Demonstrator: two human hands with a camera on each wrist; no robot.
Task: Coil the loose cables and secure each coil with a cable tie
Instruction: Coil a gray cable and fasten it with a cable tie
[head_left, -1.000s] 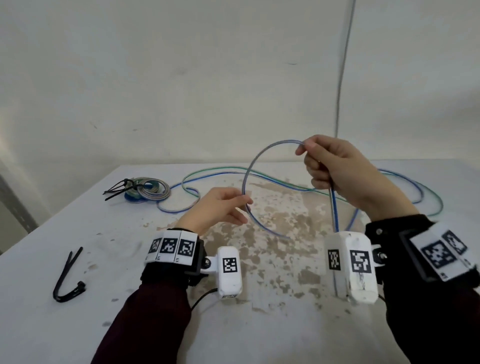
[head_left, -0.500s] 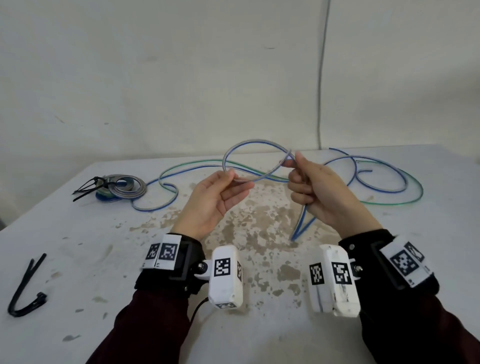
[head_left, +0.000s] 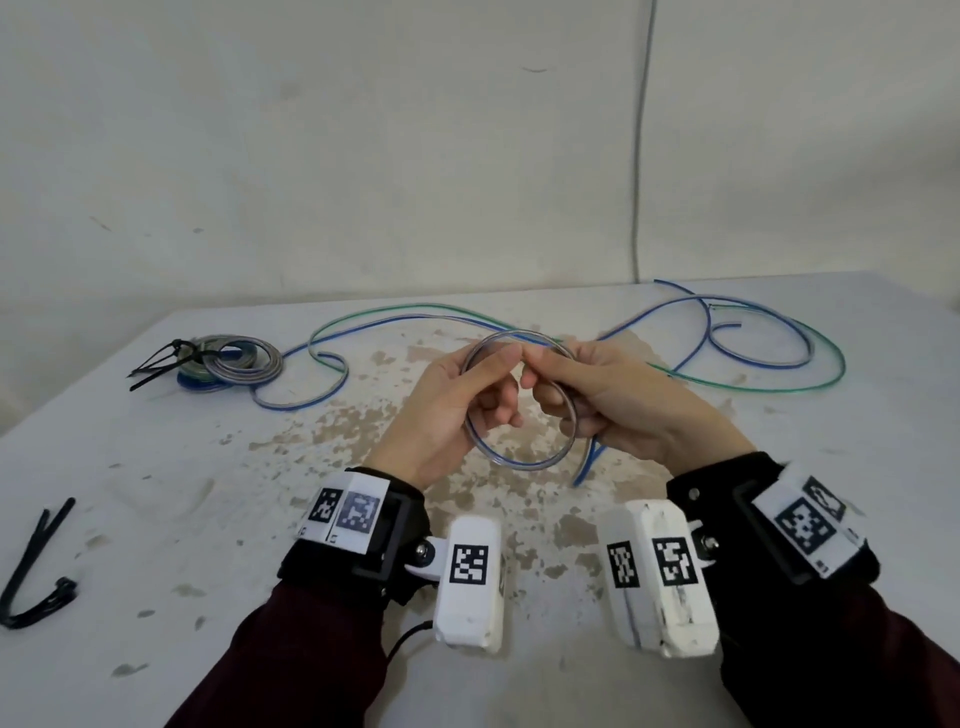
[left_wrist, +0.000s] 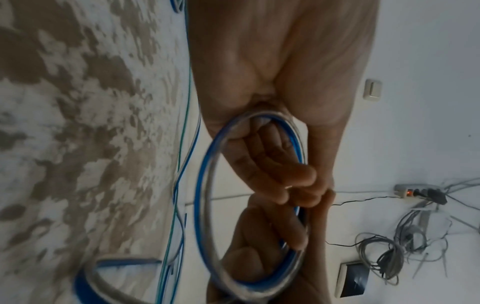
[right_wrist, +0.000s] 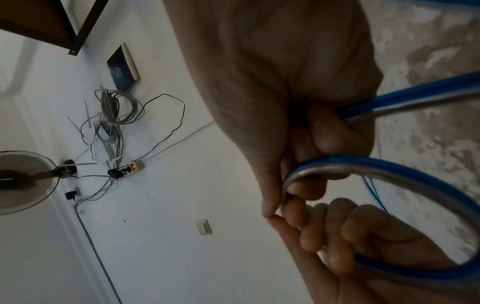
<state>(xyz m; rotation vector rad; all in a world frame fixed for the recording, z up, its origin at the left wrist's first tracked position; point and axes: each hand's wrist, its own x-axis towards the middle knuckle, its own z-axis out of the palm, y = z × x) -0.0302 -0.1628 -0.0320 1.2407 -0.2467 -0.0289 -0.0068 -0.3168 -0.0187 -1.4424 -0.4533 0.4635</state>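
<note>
- At the lower left edge of the head view, one bent black cable tie (head_left: 36, 582) lies on the desk (head_left: 156, 467), well apart from both hands.
- In the upper left, one finished coil (head_left: 236, 358) lies flat, a black tie (head_left: 161, 358) sticking out of its left side.
- At centre, the left hand (head_left: 457, 410) has its fingers (left_wrist: 291, 185) curled through one loop (head_left: 519, 462) of blue-and-grey cable, thumb pinching the top.
- The right hand (head_left: 613, 400) grips the same loop's right side, fingers (right_wrist: 327, 131) closed round it; the thumbs meet at the top.
- The loop stands roughly upright between the hands; the loose cable (head_left: 753, 338) trails off right and back, so my guess is the right hand, being nearer, feeds the next turn.
- Lying loose on the desk, I count one blue-grey run and one green cable (head_left: 810, 379).
</note>
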